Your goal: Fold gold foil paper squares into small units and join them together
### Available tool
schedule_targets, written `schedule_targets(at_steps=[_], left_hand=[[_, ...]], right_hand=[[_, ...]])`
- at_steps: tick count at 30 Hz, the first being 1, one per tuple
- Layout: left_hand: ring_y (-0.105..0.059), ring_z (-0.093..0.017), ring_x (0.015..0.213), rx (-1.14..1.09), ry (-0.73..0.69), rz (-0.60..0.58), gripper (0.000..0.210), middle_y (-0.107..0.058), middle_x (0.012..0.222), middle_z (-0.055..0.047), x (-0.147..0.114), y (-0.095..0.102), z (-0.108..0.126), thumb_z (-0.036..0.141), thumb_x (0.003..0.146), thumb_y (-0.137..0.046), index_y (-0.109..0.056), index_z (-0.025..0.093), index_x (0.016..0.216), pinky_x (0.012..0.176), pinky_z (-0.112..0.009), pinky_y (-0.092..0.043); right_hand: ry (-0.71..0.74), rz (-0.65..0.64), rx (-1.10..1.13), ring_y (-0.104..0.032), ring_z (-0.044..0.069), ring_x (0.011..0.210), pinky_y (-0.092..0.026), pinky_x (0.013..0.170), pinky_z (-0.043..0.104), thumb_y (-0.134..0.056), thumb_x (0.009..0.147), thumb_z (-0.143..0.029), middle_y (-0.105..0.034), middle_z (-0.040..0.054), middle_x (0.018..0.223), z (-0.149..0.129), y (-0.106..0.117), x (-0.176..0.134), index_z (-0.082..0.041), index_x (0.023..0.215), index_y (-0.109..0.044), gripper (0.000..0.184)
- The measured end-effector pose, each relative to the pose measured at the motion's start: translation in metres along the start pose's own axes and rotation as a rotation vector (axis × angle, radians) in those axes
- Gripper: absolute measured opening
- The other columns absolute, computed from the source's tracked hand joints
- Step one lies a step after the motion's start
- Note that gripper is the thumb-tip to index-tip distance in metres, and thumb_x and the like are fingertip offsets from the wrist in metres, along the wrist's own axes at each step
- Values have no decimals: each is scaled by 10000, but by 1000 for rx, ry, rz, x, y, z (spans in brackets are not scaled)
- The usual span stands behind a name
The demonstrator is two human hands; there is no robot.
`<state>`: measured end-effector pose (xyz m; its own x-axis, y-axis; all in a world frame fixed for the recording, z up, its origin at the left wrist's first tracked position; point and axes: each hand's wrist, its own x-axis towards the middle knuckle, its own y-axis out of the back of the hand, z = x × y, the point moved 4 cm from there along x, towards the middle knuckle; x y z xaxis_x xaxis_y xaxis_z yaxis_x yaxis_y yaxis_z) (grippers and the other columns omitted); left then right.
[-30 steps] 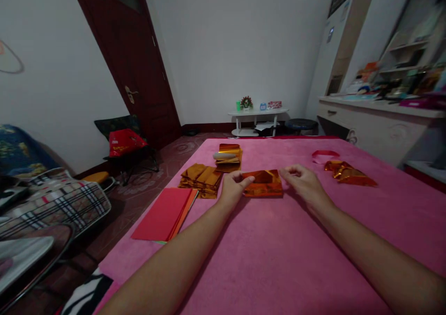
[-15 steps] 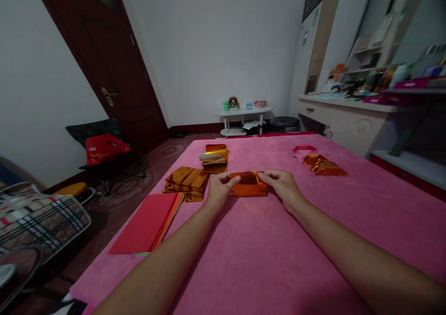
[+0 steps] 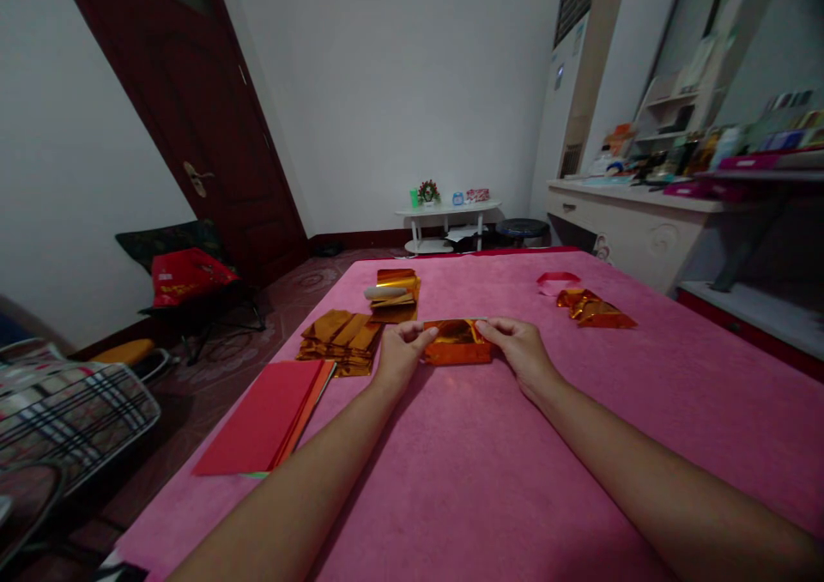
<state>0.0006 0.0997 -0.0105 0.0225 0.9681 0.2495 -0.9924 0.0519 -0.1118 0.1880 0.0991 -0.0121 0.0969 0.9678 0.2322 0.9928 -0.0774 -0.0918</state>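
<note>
A shiny orange-gold foil paper (image 3: 458, 354), folded into a low, open-topped shape, stands on the pink cloth between my hands. My left hand (image 3: 402, 352) pinches its left end, thumb on the inner side. At the right end, the thumb and fingers of my right hand (image 3: 515, 340) grip the corner. Left of my left hand lies a pile of folded gold foil pieces (image 3: 341, 340). Just behind that pile is a stack of gold foil sheets (image 3: 396, 283) with a pale roll-like object (image 3: 384, 293) on top.
Red and orange paper sheets (image 3: 263, 419) lie at the table's left edge. Toward the back right are a pink ribbon loop (image 3: 559, 278) and a crumpled gold foil piece (image 3: 596, 309). A pink cloth (image 3: 489, 470) covers the table.
The foil's top opening looks a little wider and brighter inside. Both hands keep their grips at its two ends. The view has shifted slightly.
</note>
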Motion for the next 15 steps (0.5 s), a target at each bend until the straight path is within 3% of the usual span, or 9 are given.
schedule_targets(at_steps=[15], left_hand=[[-534,-100,510,1,1,1,243,-657,607,-33,-1,-1,3,342,649,-728,-713,104,699,484,-188,-386]], right_hand=[[11,60,27,-581,158,619,-446,592,272,-746,595,-406,-676,43,690,-3,-1,-3,-141,738,-708,304]])
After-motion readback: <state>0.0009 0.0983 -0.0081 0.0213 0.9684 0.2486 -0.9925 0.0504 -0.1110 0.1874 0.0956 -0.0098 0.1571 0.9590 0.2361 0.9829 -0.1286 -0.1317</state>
